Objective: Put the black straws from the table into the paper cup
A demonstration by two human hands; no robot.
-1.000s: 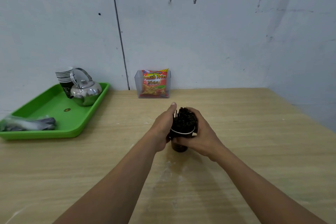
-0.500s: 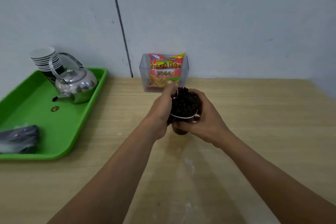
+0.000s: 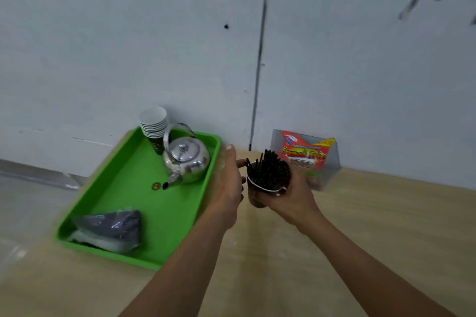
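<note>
At the wooden table (image 3: 373, 226) by a grey wall (image 3: 128, 46), right hand (image 3: 292, 199) grips paper cup (image 3: 257, 195) of black straws (image 3: 269, 170), left hand (image 3: 229, 188) straight-fingered at nine o'clock.

One tray (image 3: 128, 195), one kettle (image 3: 186, 161), one straw-filled cup (image 3: 257, 198)

Polished metal kettle (image 3: 186, 159), glossy green plastic tray (image 3: 128, 183), matt wood-grain table (image 3: 360, 213); the blurred bundle (image 3: 110, 229) looks plastic-wrapped.

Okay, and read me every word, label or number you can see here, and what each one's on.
"French Fries": snack packet in the clear holder, blurred but readable.
Smaller print above and below it: too blurred.
Round sticker on the green tray: too small to read.
Print on the stacked cups: unreadable.
</note>
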